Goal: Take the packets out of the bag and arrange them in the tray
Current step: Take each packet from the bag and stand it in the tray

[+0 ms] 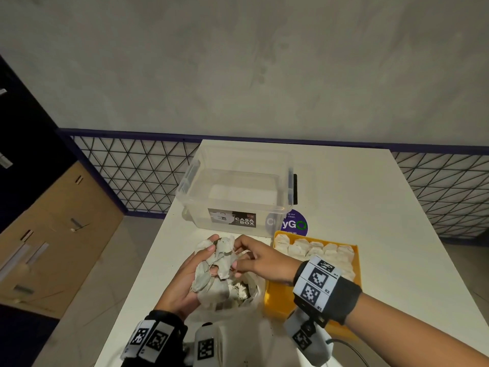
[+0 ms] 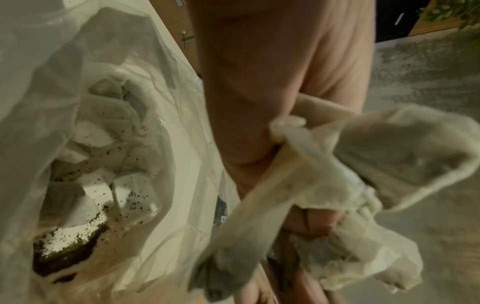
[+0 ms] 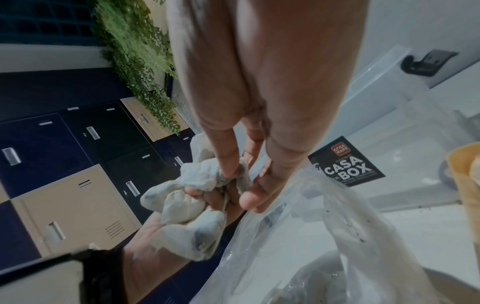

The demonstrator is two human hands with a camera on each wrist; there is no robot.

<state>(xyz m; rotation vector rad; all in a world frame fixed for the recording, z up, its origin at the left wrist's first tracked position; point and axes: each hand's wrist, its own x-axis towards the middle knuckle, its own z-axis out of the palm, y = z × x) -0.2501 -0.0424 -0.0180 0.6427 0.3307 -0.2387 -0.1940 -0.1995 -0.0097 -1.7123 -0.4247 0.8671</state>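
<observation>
My left hand [image 1: 182,282] is palm up over the bag and cups a bunch of several greyish tea-bag packets [image 1: 217,260], its fingers curled round them. My right hand [image 1: 251,258] reaches in from the right and pinches one packet of the bunch [image 3: 240,176] between thumb and forefinger. The clear plastic bag [image 1: 238,311] lies open on the table below both hands, with more packets and loose dark crumbs inside [image 2: 78,205]. The yellow tray [image 1: 275,295] sits just right of the bag, with rows of packets [image 1: 315,250] filling its far part.
A clear lidded storage box [image 1: 235,186] with a black label stands behind the hands on the white table [image 1: 370,194]. A purple round sticker [image 1: 296,223] lies between box and tray. The table's left edge drops to the floor; lockers [image 3: 64,195] stand at the left.
</observation>
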